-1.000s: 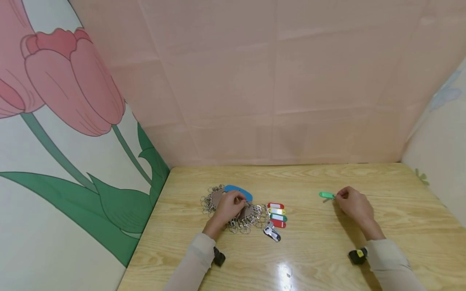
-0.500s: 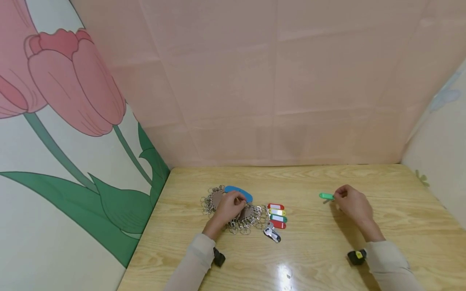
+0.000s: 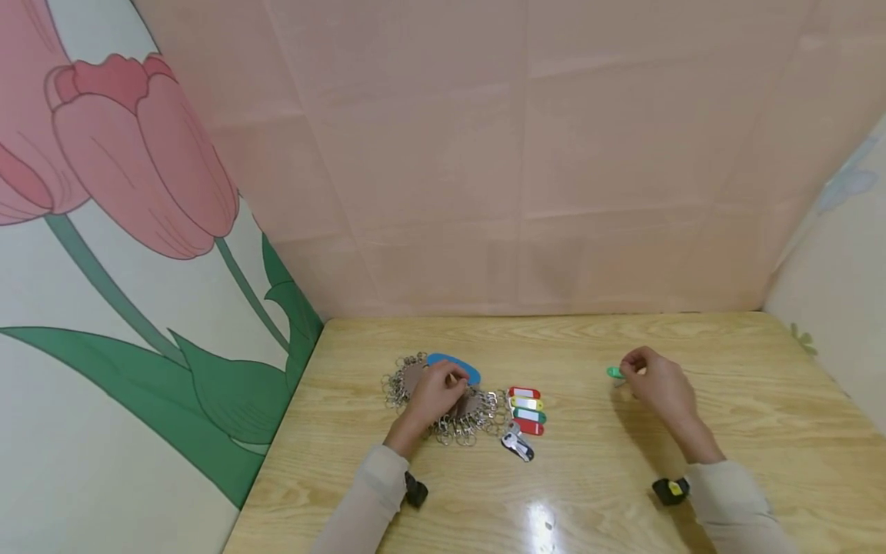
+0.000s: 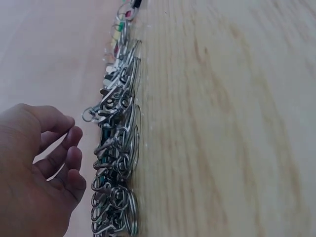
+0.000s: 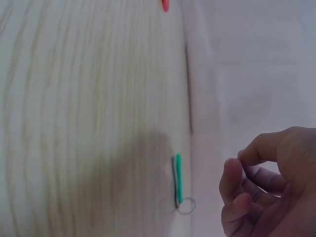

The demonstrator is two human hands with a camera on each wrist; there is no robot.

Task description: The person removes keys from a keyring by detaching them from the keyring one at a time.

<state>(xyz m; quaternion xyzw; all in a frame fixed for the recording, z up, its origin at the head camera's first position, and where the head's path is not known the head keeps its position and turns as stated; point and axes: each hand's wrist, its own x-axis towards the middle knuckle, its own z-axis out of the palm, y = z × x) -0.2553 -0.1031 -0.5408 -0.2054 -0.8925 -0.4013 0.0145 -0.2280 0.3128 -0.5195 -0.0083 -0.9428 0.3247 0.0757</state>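
My left hand (image 3: 432,392) hovers over a cluster of metal key rings with clasps (image 4: 116,148) around brown pieces. In the left wrist view its fingers are loosely curled, thumb near the index, with nothing visible between them. Just beyond the fingertips stands a small ring (image 4: 88,115). My right hand (image 3: 663,386) is above a green key tag (image 5: 178,173), hiding part of it in the head view. The right wrist view shows this tag lying on the table with a thin ring (image 5: 186,206) and a dark key beside it. The right fingers are bent, apart from the tag, holding nothing visible.
A blue oval piece (image 3: 453,368) lies behind the left hand. Right of the cluster, red, yellow and green key tags (image 3: 529,415) form a column, with silver keys on a black tag (image 3: 517,446) below. The wooden table (image 3: 588,492) meets a pink-covered wall.
My right hand has shifted left from the ring end over the green tag, covering more of it. The tag stays in place, and the left hand has barely moved.
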